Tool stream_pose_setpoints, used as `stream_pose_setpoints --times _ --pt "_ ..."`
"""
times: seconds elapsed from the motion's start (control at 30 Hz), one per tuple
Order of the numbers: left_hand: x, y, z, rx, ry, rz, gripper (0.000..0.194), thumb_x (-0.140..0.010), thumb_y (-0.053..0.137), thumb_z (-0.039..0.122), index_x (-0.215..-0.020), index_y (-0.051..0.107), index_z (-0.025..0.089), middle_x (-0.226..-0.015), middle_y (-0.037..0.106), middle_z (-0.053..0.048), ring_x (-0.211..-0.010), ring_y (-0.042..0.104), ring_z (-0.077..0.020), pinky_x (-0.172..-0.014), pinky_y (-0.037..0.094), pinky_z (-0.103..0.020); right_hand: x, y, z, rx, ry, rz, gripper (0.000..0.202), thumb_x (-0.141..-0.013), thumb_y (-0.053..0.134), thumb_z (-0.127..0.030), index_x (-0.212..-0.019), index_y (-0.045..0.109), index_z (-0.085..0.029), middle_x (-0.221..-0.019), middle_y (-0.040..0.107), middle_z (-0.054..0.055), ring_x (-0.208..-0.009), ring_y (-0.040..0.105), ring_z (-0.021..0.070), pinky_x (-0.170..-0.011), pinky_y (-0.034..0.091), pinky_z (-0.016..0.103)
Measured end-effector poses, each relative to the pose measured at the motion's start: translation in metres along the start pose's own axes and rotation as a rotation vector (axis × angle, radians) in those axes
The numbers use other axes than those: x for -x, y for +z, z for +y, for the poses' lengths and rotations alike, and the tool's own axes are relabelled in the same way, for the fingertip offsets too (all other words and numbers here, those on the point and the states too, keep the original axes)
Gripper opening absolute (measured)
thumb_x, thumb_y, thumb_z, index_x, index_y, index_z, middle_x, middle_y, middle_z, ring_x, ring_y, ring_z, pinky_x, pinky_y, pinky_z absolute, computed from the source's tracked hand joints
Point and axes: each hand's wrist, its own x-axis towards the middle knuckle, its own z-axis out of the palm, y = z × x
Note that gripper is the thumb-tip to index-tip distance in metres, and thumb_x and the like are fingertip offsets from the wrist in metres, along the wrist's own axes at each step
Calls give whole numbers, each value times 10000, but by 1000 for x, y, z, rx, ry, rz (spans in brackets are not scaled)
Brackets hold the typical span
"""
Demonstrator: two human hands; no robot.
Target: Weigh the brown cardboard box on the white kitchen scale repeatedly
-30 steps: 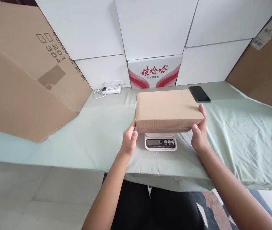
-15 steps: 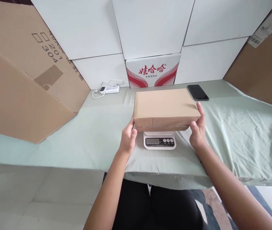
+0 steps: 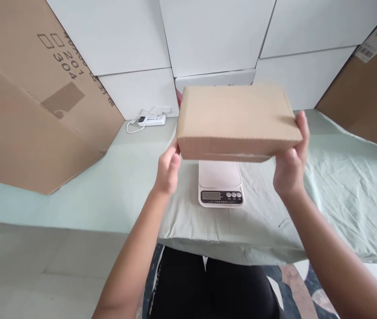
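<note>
Between my two hands I hold a closed brown cardboard box (image 3: 235, 115), raised clear above a white kitchen scale (image 3: 221, 177). My left hand (image 3: 168, 170) grips the box's left end, its thumb at the near edge and the other fingers partly hidden behind the end. At the right end, my right hand (image 3: 291, 161) holds the near corner, with fingers along the side and the thumb low on the front. The scale's display and buttons face me; the box hides the back part of its plate.
A white power strip with a cable (image 3: 151, 119) lies at the back left. Large cardboard boxes stand at left (image 3: 42, 110) and right (image 3: 368, 88). White boxes (image 3: 211, 35) line the back, and a pale green cloth (image 3: 135, 177) covers the table.
Both hands have lifted the cardboard box up off the scale, exposing much of its plate. The box now hides the phone and most of the red-printed carton behind it.
</note>
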Motion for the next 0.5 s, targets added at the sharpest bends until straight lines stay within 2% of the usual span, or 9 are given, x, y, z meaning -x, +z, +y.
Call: stream_pose_setpoints --times 0.07,0.13,0.27,0.33,0.5 --pt "-24 0 -17 -14 -10 3 846 -1013 447 858 -1600 624 276 -1681 649 -107 -1710 442 -355 -1394 412 -490 -24 13 16 10 -11 -4 916 -925 526 -904 -1728 356 -498 -1853 361 -50 -1772 271 419 -1460 284 703" --pt "-40 4 -41 -8 -80 7 887 -989 470 882 -1600 623 259 -1685 645 -117 -1701 456 -359 -1395 408 -495 -40 27 40 0 6 -26 1010 -899 536 -920 -1758 307 -440 -1885 287 -24 -1799 183 396 -1486 223 661" --pt "-43 12 -81 -21 -181 -1 985 -925 502 946 -1604 618 241 -1705 622 -139 -1713 434 -372 -1422 362 -519 -38 46 79 -32 112 -32 1092 -851 472 -999 -1764 264 -436 -1875 296 -1 -1797 185 397 -1467 193 706" --pt "-40 13 -91 -8 -203 -6 994 -906 514 961 -1582 638 244 -1709 620 -124 -1724 415 -366 -1439 333 -511 -31 47 86 -19 141 -45 1096 -845 461 -1013 -1761 271 -442 -1870 317 0 -1794 200 389 -1471 203 681" --pt "-37 13 -103 36 -266 30 935 -897 555 951 -1507 699 257 -1665 667 -100 -1722 417 -376 -1454 301 -563 -22 47 87 15 219 -91 1107 -864 409 -1020 -1773 238 -412 -1874 327 10 -1777 264 369 -1474 233 643"
